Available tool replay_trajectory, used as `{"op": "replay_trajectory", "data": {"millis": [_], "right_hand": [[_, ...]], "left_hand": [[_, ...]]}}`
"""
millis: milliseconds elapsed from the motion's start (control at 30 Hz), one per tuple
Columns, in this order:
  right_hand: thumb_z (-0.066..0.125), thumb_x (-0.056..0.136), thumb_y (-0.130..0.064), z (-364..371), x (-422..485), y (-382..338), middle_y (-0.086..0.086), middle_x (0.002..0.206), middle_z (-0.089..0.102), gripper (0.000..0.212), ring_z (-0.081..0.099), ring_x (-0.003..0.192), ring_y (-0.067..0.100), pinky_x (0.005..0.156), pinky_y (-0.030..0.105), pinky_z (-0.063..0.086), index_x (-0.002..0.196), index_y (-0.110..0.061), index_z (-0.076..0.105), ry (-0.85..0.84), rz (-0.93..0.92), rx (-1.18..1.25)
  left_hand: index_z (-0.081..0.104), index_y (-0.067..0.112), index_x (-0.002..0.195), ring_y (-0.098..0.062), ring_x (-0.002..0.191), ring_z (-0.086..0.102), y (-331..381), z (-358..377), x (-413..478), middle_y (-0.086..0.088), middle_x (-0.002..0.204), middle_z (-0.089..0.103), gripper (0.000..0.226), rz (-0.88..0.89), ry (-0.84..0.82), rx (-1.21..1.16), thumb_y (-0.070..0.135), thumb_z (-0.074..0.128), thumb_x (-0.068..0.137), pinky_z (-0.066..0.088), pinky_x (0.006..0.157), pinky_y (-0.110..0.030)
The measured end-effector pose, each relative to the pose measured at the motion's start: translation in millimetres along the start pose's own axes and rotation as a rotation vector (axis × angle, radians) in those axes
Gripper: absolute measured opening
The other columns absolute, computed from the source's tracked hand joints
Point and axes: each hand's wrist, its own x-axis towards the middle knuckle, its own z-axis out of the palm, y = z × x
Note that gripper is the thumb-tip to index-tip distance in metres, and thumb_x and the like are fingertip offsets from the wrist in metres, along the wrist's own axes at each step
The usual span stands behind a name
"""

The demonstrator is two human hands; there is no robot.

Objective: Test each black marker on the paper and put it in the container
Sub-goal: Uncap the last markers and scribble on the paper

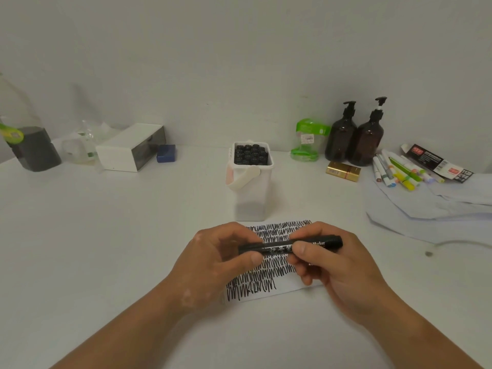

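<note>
Two hands hold one black marker [278, 247] flat, a little above the paper [266, 278]. The left hand [221, 257] pinches the left end of it with the thumb and curled fingers. The right hand [332, 267] has its thumb and fingers wrapped round the fat middle part, and the right end sticks out past the knuckles. The left end is hidden by the fingers, so I cannot tell if the cap is on or off. The paper lies on the white table [106, 235], right under the hands, and it is full of rows of black zigzag scribbles. Just behind the paper stands the white container [253, 198]. It is tall, with a handle hanging down on its front. It is packed with dark marker tops [251, 154] standing up side by side. By the back wall, to the right, two brown pump bottles [340, 134] stand next to each other, and a green and clear jar [306, 141] is just beside them. A small gold box [343, 170] lies in front of the bottles. Farther right, a heap of coloured pens [399, 169] and a black packet [436, 162] rest on a pale cloth [426, 209]. At the back left sits a white box [130, 147] with a little blue box [166, 153] beside it, and a big clear bottle [18, 129] stands at the far left.
</note>
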Motion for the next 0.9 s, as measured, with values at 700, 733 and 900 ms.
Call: {"op": "replay_trajectory", "data": {"millis": [700, 733, 900], "right_hand": [[0.073, 0.065, -0.036, 24, -6, 2, -0.011, 0.048, 0.055, 0.015, 0.046, 0.043, 0.002, 0.047, 0.011, 0.035, 0.068, -0.025, 0.063, 0.174, -0.184, -0.266], [0.072, 0.064, -0.039, 24, -6, 3, -0.011, 0.047, 0.053, 0.017, 0.043, 0.042, 0.004, 0.046, 0.014, 0.035, 0.068, -0.025, 0.063, 0.171, -0.171, -0.247], [0.076, 0.06, -0.029, 19, -2, 0, 0.001, 0.052, 0.044, 0.024, 0.03, 0.045, 0.015, 0.046, 0.027, 0.025, 0.075, -0.018, 0.06, 0.116, -0.052, 0.076]], "left_hand": [[0.039, 0.022, 0.074, -0.016, 0.051, 0.024, 20, 33, -7, 0.01, 0.055, 0.029, 0.026, -0.045, 0.108, -0.241, 0.035, 0.045, 0.096, 0.029, 0.047, -0.022], [0.039, 0.021, 0.075, -0.016, 0.051, 0.025, 21, 32, -8, 0.009, 0.055, 0.03, 0.025, -0.036, 0.098, -0.261, 0.033, 0.047, 0.096, 0.028, 0.048, -0.024], [0.046, 0.02, 0.094, -0.016, 0.066, 0.054, 25, 20, -10, -0.002, 0.068, 0.061, 0.024, 0.05, -0.059, -0.142, 0.032, 0.063, 0.084, 0.045, 0.063, -0.021]]}}
